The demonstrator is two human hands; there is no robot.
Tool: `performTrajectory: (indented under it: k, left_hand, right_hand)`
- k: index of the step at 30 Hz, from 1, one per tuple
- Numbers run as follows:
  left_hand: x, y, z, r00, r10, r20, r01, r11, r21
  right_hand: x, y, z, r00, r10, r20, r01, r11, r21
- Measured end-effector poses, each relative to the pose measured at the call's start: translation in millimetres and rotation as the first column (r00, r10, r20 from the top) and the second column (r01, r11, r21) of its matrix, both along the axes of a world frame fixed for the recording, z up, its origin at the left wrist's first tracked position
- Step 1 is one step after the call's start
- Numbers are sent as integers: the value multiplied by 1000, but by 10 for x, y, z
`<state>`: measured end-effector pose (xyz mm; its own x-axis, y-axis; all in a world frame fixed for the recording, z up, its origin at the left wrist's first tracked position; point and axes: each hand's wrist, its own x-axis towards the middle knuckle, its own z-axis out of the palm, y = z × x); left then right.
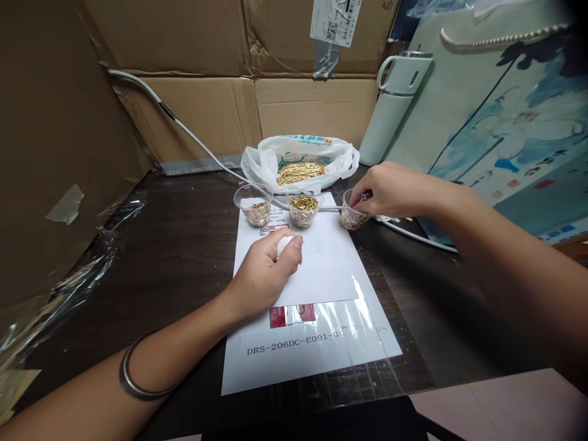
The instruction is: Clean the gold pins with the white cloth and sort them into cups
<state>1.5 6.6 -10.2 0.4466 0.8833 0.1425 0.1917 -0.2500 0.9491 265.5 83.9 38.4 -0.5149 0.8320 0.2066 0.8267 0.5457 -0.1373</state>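
My left hand [264, 269] is closed around a small white rounded piece [283, 245], with a thin pin-like tip showing by the thumb; its kind I cannot make out. It hovers over the white paper [316, 275]. My right hand [390, 190] reaches into the right clear plastic cup [351, 219], fingertips pinched among small pieces and partly hidden by the rim. The middle cup [303, 217] holds short gold-coloured metal pins [304, 203]. Small copper-toned bits fill the bottom of the left cup [257, 213].
Behind the cups sits a white plastic bag [340, 162] of long gold-coloured pins [301, 173]. A white cable [197, 139] runs across behind the paper. A pale green bottle [390, 113] and a large paper bag [505, 122] stand at the right. Cardboard [184, 37] walls the back and left.
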Motion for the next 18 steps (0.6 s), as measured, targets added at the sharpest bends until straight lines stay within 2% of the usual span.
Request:
performTrajectory:
  k: [3,9,12,14,15,16,18]
  left_hand:
    - [0,-4,3,1000,3,-10,-3,1000,-9]
    - [3,-13,0,1000,10,17,-9,999,-52]
    - [13,-6,-13,998,21,64,-16,997,-79]
    - [16,1,-23,995,35,98,-25,995,-100]
    - [17,4,-27,993,41,113,-28,993,-110]
    - [17,6,-32,991,47,125,-32,992,-119]
    - [18,10,-38,988,53,145,-34,991,-127]
  right_hand:
    - [48,-8,-38,1000,-12,-22,12,999,30]
    - [68,-198,20,986,-169,-5,169,986,9]
    - [-2,-411,96,970,-242,-38,245,961,128]
    - [-146,-586,109,956,-231,-180,272,927,258]
    - [-252,-671,91,940,-172,-293,263,915,306]
    - [-374,-748,55,904,-105,-415,253,913,320]
    - [-638,-861,-74,791,2,-612,205,942,268]
